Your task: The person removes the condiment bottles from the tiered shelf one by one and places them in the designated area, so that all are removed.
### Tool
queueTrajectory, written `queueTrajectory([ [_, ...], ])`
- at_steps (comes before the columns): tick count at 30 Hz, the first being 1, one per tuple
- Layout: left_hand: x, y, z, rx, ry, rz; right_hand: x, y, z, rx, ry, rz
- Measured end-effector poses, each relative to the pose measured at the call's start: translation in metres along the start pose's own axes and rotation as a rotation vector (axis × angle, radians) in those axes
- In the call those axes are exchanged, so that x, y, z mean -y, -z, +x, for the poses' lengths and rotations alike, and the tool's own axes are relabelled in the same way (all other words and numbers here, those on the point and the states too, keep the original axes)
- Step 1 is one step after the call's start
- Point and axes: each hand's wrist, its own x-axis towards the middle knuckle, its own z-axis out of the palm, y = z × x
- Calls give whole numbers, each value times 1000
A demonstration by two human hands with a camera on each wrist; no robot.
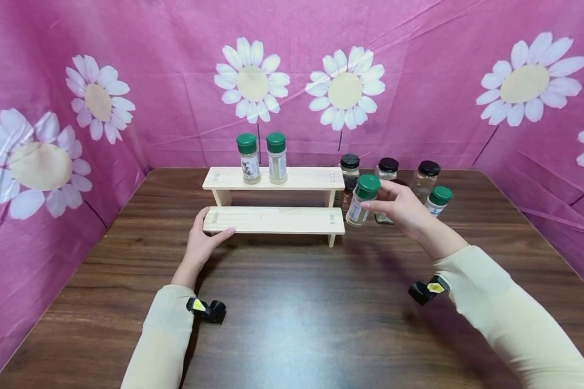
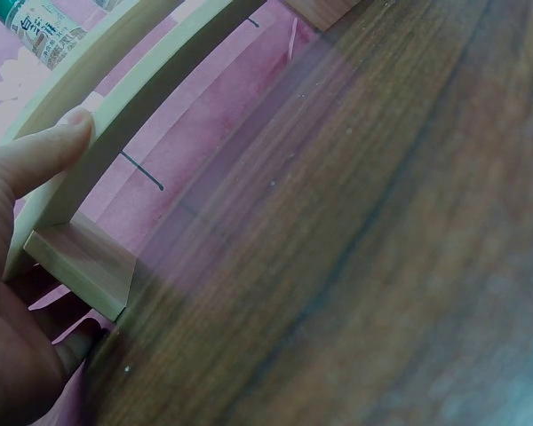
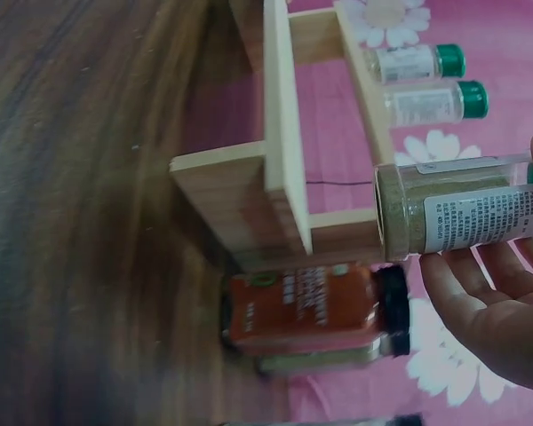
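A two-tier wooden spice rack [image 1: 277, 221] stands on the table. My left hand [image 1: 201, 243] grips the left end of its lower board, thumb on the front edge and fingers around the side. My right hand [image 1: 406, 213] holds a green-capped spice jar [image 1: 357, 212] just off the rack's right end. Greenish powder shows through that jar [image 3: 462, 209] in the right wrist view, and its label faces the camera. On the upper board, left of the middle, two green-capped jars [image 1: 250, 165] stand upright side by side. The lower board bears no jars.
Several black-capped jars [image 1: 424, 181] cluster right of the rack, partly behind my right hand. Among them are a jar of red spice [image 3: 302, 306] and another green-capped jar [image 1: 438, 200]. A pink flowered cloth [image 1: 175, 97] hangs behind the brown wooden table [image 1: 282, 324].
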Motion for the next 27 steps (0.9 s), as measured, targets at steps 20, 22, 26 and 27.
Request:
queueTrajectory([
  [20, 1, 0, 1, 3, 8, 6, -48, 9, -5, -39, -77, -31],
  [22, 1, 0, 1, 2, 8, 6, -51, 9, -4, -35, -90, -11],
  [26, 0, 0, 0, 3, 4, 4, -57, 7, -3, -29, -110, 34],
  [27, 0, 0, 0, 3, 4, 2, -58, 7, -2, -25, -111, 46],
])
